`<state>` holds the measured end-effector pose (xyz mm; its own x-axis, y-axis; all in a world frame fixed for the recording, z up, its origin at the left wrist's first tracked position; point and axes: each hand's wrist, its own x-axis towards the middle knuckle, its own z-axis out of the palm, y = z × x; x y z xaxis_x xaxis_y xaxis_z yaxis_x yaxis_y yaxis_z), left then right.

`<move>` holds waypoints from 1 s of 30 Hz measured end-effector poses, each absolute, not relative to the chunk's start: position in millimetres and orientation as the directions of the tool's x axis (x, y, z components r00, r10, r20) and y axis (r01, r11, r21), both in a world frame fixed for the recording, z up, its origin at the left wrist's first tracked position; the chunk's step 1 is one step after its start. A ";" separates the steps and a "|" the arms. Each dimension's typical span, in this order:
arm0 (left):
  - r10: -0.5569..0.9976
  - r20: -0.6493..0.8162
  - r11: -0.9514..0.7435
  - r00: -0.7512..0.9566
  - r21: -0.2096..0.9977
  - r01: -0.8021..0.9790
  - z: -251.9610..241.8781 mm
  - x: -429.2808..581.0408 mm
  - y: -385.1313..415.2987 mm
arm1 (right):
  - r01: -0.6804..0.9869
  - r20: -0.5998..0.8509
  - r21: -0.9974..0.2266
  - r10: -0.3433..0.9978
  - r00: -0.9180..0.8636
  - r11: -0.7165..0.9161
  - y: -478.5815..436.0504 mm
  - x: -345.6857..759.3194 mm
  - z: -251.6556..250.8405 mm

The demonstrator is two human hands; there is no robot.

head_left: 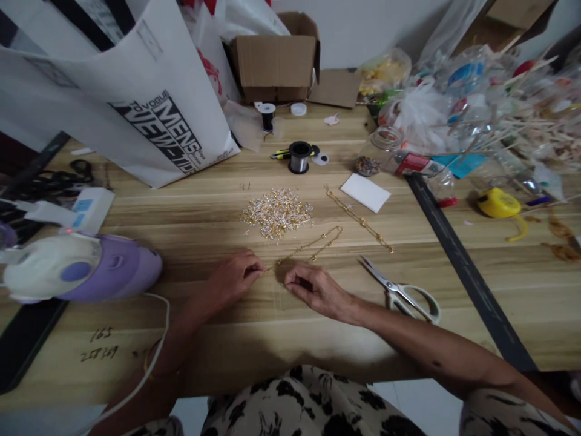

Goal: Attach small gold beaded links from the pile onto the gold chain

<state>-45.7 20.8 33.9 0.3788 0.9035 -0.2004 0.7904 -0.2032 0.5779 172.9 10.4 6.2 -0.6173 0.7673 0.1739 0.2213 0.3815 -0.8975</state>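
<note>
Two bare hands work on the near side of a pile of small gold and clear pieces [278, 213]. Just nearer the person than the pile, the left hand [236, 275] pinches one end of a gold chain [297, 249] between thumb and finger. From that pinch the chain runs out to the pile's near right, bends round, and comes back toward the right hand [320, 290]. That hand lies to the pile's near right, fingers curled inward; whether they grip anything, I cannot tell.

A second chain [361, 221] lies right of the pile, apart from the first, with a white card [365, 192] just beside it. Scissors [402, 293], blades slightly parted, rest farther to the pile's near right. Beyond the pile stands a spool of wire [299, 158]. A purple and white appliance [115, 266] sits well to the pile's left, and a large bag [158, 109] stands beyond it, far left of the pile.
</note>
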 end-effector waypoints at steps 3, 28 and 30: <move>0.906 -0.176 -0.175 0.385 0.673 0.718 31.0 -44.2 20.9 | 0.208 0.187 -0.899 0.767 -0.614 0.385 10.9 173.0 6.3; 0.887 -0.358 0.313 0.291 0.930 0.190 13.5 -22.7 21.2 | 0.147 0.189 -0.925 0.760 -0.622 0.350 14.0 170.3 7.0; 0.888 -0.366 0.337 0.276 0.930 0.149 13.2 -20.6 20.7 | 0.123 0.196 -0.933 0.764 -0.615 0.338 14.2 169.9 7.8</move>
